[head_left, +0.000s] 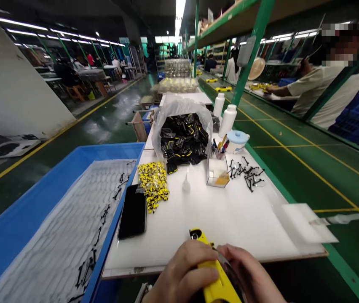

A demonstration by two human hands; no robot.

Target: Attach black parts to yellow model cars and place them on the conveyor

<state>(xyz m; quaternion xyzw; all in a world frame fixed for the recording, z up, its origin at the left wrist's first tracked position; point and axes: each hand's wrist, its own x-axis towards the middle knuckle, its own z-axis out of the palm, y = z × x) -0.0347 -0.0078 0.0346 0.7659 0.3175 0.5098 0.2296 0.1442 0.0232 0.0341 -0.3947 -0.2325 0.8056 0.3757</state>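
At bottom centre, my left hand (188, 267) grasps a yellow car body (220, 288); whether my right hand (250, 269) grips it too, I can't tell. It looks part-built: a lamp-like piece (195, 235) is in, while black parts (184, 141), upper centre, lie loose.

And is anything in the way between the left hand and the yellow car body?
Nothing visible is: the left hand has its fingers directly across the yellow car body, at the table's near edge. The underside of the grip is hidden.
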